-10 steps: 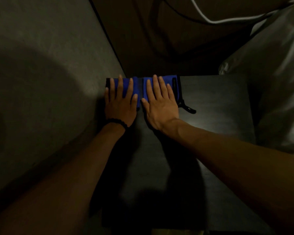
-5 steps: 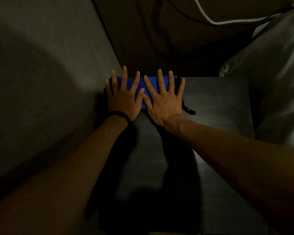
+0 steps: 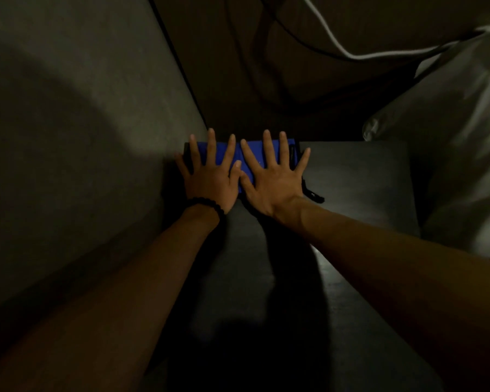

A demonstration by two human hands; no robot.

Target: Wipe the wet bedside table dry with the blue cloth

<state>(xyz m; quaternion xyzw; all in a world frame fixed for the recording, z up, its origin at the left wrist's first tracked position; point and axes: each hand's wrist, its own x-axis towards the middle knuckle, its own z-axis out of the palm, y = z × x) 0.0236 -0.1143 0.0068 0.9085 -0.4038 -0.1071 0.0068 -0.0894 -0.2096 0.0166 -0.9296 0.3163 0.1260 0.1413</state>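
Left hand [image 3: 210, 179] and right hand [image 3: 275, 182], fingers splayed flat, side by side, press blue cloth [image 3: 255, 157] at bedside table [image 3: 357, 188] 11 o'clock corner.

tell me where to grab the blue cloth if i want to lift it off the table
Pinch the blue cloth at its right end, by the black loop, coming from the right over the open bedside table. It lies folded flat against the wall, closing off the left side.

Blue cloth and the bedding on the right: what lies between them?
Head view: bare dark tabletop separates the blue cloth from the bedding.
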